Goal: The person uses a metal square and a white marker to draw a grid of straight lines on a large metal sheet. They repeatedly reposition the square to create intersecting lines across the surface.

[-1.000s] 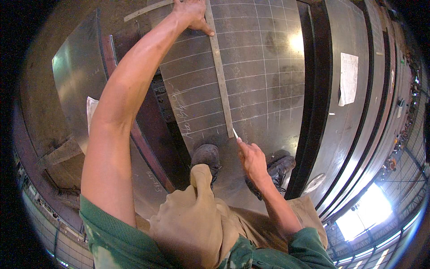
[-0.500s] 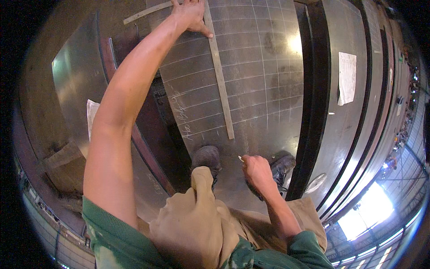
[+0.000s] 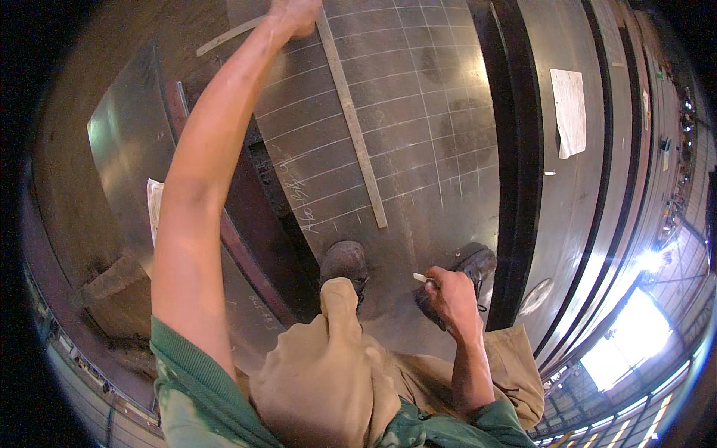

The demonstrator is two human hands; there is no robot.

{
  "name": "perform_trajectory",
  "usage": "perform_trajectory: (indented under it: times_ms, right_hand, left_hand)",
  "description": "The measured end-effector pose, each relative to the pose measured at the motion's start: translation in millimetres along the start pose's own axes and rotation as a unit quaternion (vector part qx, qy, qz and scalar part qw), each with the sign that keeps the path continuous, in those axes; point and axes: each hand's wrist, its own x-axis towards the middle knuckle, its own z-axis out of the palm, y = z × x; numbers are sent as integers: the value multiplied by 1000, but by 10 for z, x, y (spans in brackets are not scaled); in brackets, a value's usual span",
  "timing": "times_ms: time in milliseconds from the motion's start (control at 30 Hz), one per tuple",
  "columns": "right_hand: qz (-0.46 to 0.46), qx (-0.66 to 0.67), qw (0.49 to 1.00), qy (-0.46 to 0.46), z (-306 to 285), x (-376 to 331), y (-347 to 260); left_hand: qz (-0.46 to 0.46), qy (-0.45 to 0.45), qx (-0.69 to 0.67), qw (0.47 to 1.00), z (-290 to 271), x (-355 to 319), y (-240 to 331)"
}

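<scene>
My left hand presses the far end of a straightedge lying on the steel plate — its grip is cut off, I cannot tell. My right hand pinches chalk near my shoes. Grid lines cover most of the plate — the near strip looks unmarked.

Dull grey steel plate with chalk lines, matt metal straightedge, white chalk stick, worn leather boots

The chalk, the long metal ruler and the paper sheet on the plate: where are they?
chalk (image 3: pixel 420 278), head view, its white tip beyond the right hand's fingers.
long metal ruler (image 3: pixel 357 138), head view, its middle.
paper sheet (image 3: pixel 569 112), head view, its centre.
</scene>
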Motion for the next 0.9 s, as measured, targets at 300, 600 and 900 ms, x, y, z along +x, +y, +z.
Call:
perform_trajectory:
  times_ms: [300, 600, 900]
  right_hand:
    - [63, -42, 996, 47, -186, -261, 468]
    - [144, -125, 969, 156, -1168, -1252, 1395]
    - [52, -44, 978, 198, -1421, -1193, 2344]
  left_hand:
    - [38, 183, 27, 982, 376, 451, -235]
    - [176, 176, 83, 965, 5, 297, -878]
    - [213, 271, -78, 935, -1898, -1397, -74]
